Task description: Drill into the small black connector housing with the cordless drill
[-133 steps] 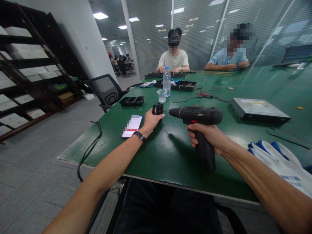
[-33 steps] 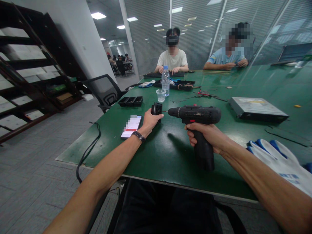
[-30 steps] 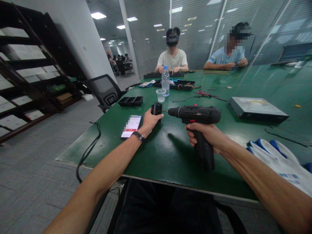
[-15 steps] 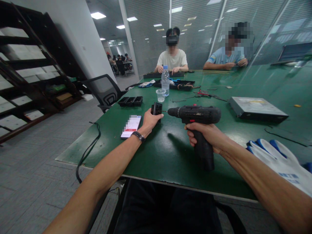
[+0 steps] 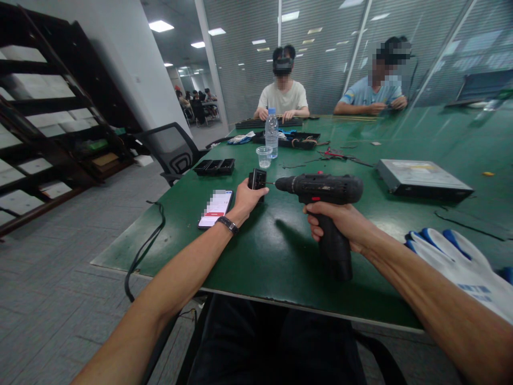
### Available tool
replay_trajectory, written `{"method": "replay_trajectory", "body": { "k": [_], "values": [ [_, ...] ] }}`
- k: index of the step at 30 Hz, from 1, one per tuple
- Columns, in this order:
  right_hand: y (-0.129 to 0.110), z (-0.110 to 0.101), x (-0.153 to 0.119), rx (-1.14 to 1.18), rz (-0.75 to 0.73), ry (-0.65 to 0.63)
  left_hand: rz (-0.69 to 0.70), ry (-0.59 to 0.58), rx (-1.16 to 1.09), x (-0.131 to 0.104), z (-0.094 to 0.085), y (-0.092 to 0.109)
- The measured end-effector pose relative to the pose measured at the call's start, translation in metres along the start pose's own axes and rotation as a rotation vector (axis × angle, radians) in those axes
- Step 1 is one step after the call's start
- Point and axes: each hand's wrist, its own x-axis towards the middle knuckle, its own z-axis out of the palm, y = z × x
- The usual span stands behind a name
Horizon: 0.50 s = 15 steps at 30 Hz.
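Observation:
My right hand [image 5: 334, 219] is wrapped round the grip of a black cordless drill [image 5: 328, 188], held level above the table with its bit pointing left. My left hand [image 5: 249, 200] grips a small black plastic part [image 5: 257, 182] stood on edge, thumb across its near side. The drill's thin bit reaches that part's right face; whether it sits in a screw there is too small to tell. Left of my wrist lies a phone [image 5: 216, 208] with its screen lit. Behind it on the table is a black tray with compartments [image 5: 215, 167].
A water bottle [image 5: 271, 133] and a clear plastic cup [image 5: 264, 157] stand beyond my left hand. To the right lie a metal disc drive [image 5: 425, 179] and white-blue gloves [image 5: 457, 267]. Two people sit across the green table [image 5: 256, 256]; red-handled pliers [image 5: 334, 154] lie before them.

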Motion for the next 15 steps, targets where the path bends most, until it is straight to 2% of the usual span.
{"method": "replay_trajectory", "body": {
  "k": [15],
  "values": [
    [-0.0011, 0.001, -0.0006, -0.012, -0.001, 0.006, 0.005, 0.015, 0.002, 0.0013, 0.0007, -0.0024]
  ]
}}
